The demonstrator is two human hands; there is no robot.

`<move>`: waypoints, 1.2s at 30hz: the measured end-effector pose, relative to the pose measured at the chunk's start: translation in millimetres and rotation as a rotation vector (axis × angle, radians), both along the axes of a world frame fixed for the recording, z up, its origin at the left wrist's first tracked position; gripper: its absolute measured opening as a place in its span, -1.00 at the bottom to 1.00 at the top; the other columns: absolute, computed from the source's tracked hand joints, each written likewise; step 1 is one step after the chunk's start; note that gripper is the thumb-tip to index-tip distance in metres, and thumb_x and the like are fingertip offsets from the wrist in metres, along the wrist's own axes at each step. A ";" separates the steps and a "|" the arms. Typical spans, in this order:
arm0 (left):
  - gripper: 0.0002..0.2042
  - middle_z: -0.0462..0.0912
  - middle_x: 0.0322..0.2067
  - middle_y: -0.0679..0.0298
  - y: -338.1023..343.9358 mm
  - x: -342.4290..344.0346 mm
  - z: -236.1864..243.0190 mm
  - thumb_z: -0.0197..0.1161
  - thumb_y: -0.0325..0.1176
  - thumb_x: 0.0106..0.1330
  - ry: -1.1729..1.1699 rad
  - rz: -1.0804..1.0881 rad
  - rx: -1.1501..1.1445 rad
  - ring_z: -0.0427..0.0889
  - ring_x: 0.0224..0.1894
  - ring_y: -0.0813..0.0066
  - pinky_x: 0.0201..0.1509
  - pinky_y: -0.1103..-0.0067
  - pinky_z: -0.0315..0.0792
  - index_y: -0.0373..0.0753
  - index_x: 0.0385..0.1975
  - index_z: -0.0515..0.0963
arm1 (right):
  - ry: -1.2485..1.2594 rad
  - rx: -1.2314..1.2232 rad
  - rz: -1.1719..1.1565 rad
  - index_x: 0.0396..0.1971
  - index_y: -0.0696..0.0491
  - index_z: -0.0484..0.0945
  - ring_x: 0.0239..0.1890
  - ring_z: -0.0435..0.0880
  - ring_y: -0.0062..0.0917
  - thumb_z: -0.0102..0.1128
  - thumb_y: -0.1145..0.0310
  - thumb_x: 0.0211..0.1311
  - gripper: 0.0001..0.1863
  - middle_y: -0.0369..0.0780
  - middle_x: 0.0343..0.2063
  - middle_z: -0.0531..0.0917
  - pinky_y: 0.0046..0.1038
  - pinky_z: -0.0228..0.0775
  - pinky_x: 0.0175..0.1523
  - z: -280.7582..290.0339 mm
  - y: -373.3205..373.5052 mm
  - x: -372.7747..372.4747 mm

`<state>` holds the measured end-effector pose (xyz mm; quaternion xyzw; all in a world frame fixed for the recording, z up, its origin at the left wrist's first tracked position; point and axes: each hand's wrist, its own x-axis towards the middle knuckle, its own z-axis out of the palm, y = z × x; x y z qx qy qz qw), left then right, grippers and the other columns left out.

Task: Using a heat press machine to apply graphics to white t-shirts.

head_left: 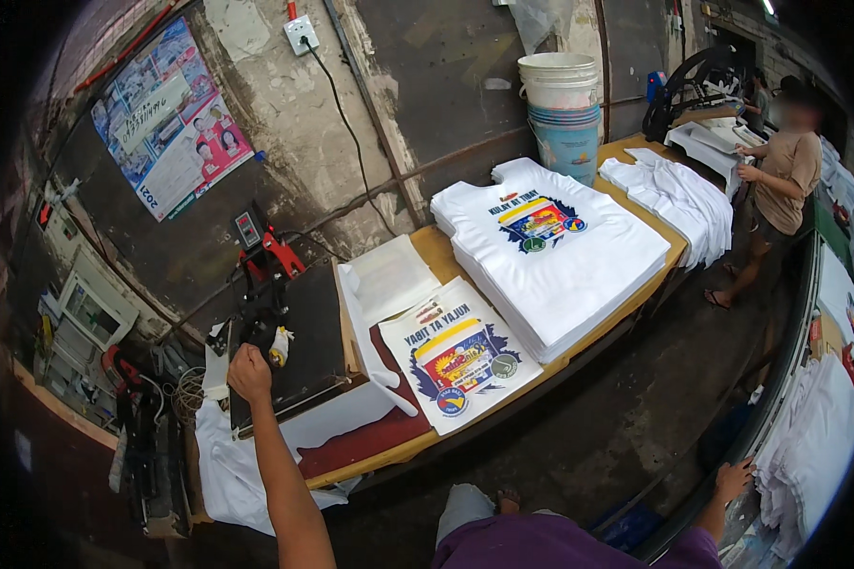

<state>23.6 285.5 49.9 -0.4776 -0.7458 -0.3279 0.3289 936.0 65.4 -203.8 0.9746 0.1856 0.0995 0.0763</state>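
Observation:
My left hand [250, 373] is closed in a fist over the black heat press [313, 327], apparently round its handle, which the fingers mostly hide. Beside the fist a yellow-and-white wrapped part [280, 347] sits on the press. A white shirt [318, 431] hangs out from under the black plate over a dark red pad [370, 448]. At the far right my right hand [733, 482] lies on the edge of another table, its fingers stretched out and holding nothing. Right of the press lies a printed transfer sheet [460, 360] with a mirrored colourful design.
A tall stack of white printed shirts [569, 256] stands on the yellow table, with more white shirts [674, 204] farther along. Stacked buckets [565, 114] stand against the wall. Another person [783, 166] works at the far end. White shirts [802, 446] cover the right-hand table.

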 end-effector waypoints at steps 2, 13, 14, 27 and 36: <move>-0.76 0.57 -0.55 0.01 3.2 4.1 1.3 -0.02 -0.31 0.21 0.012 -0.022 0.024 0.55 -0.45 -0.07 -0.39 0.18 0.36 -0.28 -0.57 0.52 | 0.002 0.026 -0.008 0.35 0.03 0.04 0.21 0.37 -0.06 0.12 0.19 0.17 -0.23 0.02 0.29 0.21 -0.13 0.35 0.19 -2.0 -3.6 3.2; -0.76 0.57 -0.55 0.02 5.0 4.1 0.9 -0.02 -0.28 0.22 0.015 -0.007 0.021 0.54 -0.45 -0.08 -0.38 0.17 0.36 -0.27 -0.56 0.52 | 0.023 0.023 -0.028 0.37 0.01 0.00 0.20 0.36 -0.03 0.12 0.18 0.17 -0.20 0.03 0.29 0.21 -0.12 0.34 0.20 -3.4 -4.1 6.2; -0.76 0.57 -0.55 0.03 5.3 4.5 1.9 -0.02 -0.28 0.21 0.022 -0.009 0.030 0.54 -0.45 -0.08 -0.38 0.17 0.36 -0.27 -0.57 0.51 | 0.018 0.021 -0.024 0.38 0.01 0.00 0.21 0.36 -0.03 0.12 0.18 0.16 -0.20 0.03 0.29 0.21 -0.12 0.34 0.21 -2.2 -3.1 3.5; -0.76 0.58 -0.52 0.04 1.6 -2.2 -0.4 -0.03 -0.29 0.22 0.019 -0.001 0.018 0.55 -0.44 -0.05 -0.38 0.18 0.36 -0.26 -0.57 0.50 | 0.041 -0.032 -0.048 0.36 0.06 0.04 0.23 0.36 -0.09 0.09 0.17 0.18 -0.23 0.01 0.29 0.22 -0.16 0.30 0.22 12.7 4.3 -9.2; -0.76 0.58 -0.51 0.03 4.0 -0.6 -0.7 -0.02 -0.28 0.22 0.010 -0.005 0.019 0.55 -0.43 -0.06 -0.37 0.18 0.36 -0.27 -0.57 0.50 | 0.043 -0.024 -0.037 0.38 0.02 -0.01 0.23 0.33 -0.01 0.07 0.16 0.18 -0.21 0.05 0.30 0.18 -0.06 0.33 0.19 -1.8 -2.6 7.3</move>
